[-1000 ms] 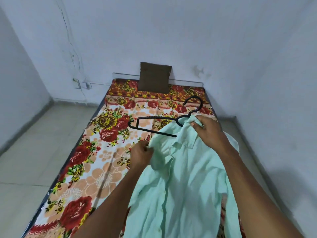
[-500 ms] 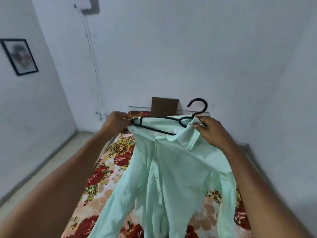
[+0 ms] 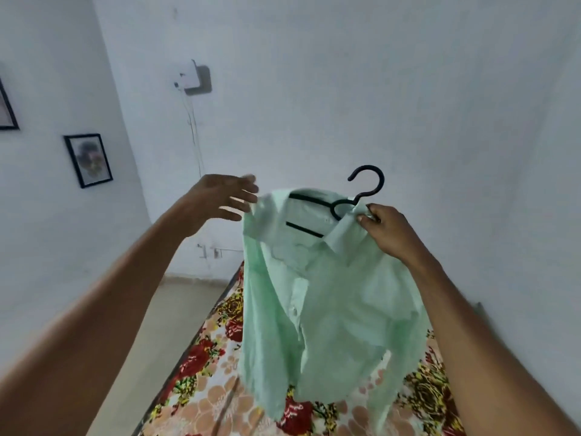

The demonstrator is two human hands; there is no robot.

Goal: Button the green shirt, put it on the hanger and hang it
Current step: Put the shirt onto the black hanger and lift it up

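The pale green shirt (image 3: 317,297) hangs in the air on the black hanger (image 3: 364,190), whose hook sticks up above the collar. My right hand (image 3: 388,231) pinches the collar and the hanger's neck at the shirt's right shoulder. My left hand (image 3: 220,199) is at the shirt's left shoulder with its fingers spread straight, the fingertips right at the fabric edge; whether they touch it is not clear. The shirt's front placket with its buttons runs down the middle and its hem dangles over the bed.
Below lies a bed (image 3: 220,357) with a red and yellow flowered sheet. A white wall stands ahead with a wall box (image 3: 196,78) and cable. Two framed pictures (image 3: 88,160) hang on the left wall. Tiled floor lies left of the bed.
The shirt on the hanger has been lifted higher off the bed. My left hand has let go of the left shoulder and opened its fingers. The view has tilted up.
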